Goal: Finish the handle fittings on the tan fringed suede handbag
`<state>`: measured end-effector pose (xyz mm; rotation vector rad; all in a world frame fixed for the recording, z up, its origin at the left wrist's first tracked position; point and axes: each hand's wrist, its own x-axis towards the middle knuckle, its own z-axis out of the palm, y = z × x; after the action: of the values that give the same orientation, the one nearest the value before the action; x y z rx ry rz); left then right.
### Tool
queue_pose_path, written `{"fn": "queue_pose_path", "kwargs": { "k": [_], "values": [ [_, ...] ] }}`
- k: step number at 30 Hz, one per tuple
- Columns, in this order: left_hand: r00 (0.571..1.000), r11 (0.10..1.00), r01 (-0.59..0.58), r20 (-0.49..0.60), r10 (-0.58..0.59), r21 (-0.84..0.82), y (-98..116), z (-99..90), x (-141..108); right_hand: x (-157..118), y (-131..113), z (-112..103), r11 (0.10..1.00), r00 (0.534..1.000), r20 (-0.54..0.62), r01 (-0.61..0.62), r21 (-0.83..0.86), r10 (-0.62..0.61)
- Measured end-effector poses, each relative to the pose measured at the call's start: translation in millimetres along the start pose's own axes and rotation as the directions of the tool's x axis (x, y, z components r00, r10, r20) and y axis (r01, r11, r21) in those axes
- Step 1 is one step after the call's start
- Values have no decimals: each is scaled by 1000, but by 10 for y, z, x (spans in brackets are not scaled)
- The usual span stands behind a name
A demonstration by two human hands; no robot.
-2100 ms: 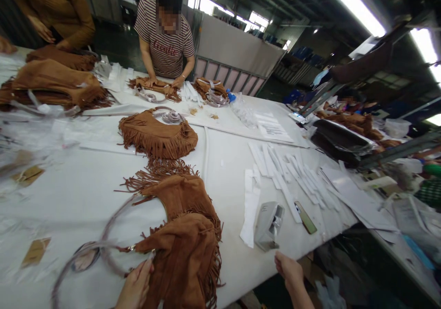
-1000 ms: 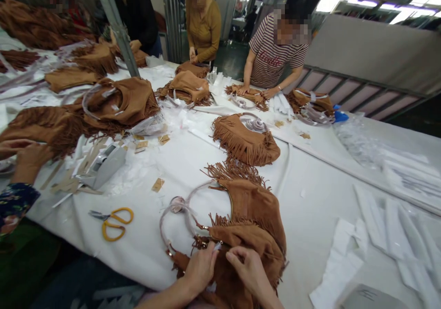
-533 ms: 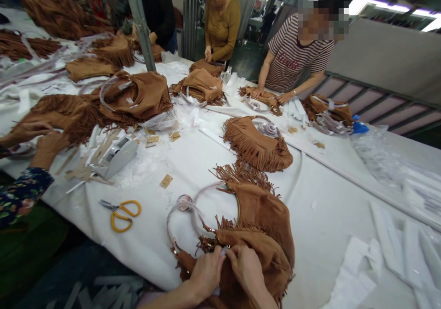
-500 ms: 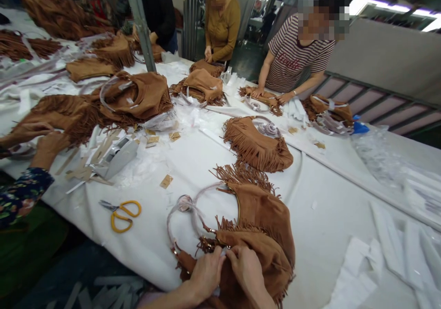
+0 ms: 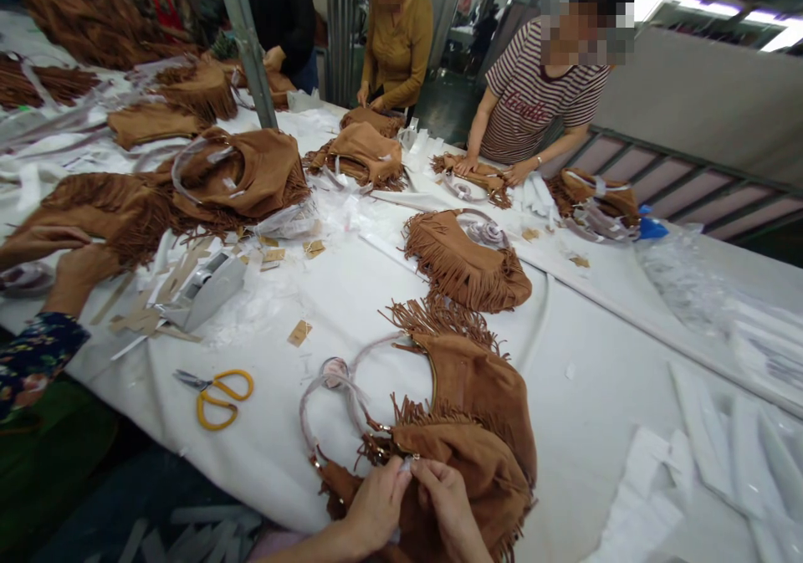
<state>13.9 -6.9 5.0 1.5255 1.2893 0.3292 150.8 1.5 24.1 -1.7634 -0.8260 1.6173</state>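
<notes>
A brown fringed suede handbag (image 5: pixel 483 471) lies right in front of me, both my hands at its zipped opening. My left hand (image 5: pixel 376 504) is closed in a pinch on a small whitish wrapping (image 5: pixel 406 463). Fingertips of my right hand (image 5: pixel 444 496) meet it from the other side, closed around a small metal piece (image 5: pixel 415 457) at the zipper; their exact hold is partly hidden. The bag's strap (image 5: pixel 304 417), wrapped in clear film, loops out to the left. Just beyond, a second brown fringed bag (image 5: pixel 483 379) lies partly under the first.
Yellow-handled scissors (image 5: pixel 217 396) lie left of the strap, near a tan tag (image 5: pixel 299 333). Farther off is another fringed bag (image 5: pixel 467 262). Cardboard and paper strips (image 5: pixel 163 295) lie beside a co-worker's hands (image 5: pixel 81 270). White sheets (image 5: pixel 646 496) are at right; other people stand across the table.
My right-hand fingers have shifted slightly around the metal piece, which shows more clearly now. My view has moved slightly. The bags and scissors stay put.
</notes>
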Motion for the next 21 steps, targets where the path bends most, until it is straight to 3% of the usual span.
{"fn": "queue_pose_path", "kwargs": {
  "k": [5,8,12,16,21],
  "values": [
    [996,990,80,-37,-76,114,-47,74,27,101,-2,36,1000,998,-50,-27,-14,26],
    [986,989,116,-128,-104,87,-26,66,50,161,-31,51,998,997,-76,-24,-65,19],
    [977,998,24,-214,-10,59,54,-50,71,221,-26,53,996,996,-93,-21,-92,12],
    [980,988,-76,-173,99,133,116,-149,95,257,-6,33,994,995,-100,-18,-105,8],
    [978,996,-75,-198,64,-49,88,-107,161,270,-1,1,994,997,-74,-11,-111,3]
  ]
}}
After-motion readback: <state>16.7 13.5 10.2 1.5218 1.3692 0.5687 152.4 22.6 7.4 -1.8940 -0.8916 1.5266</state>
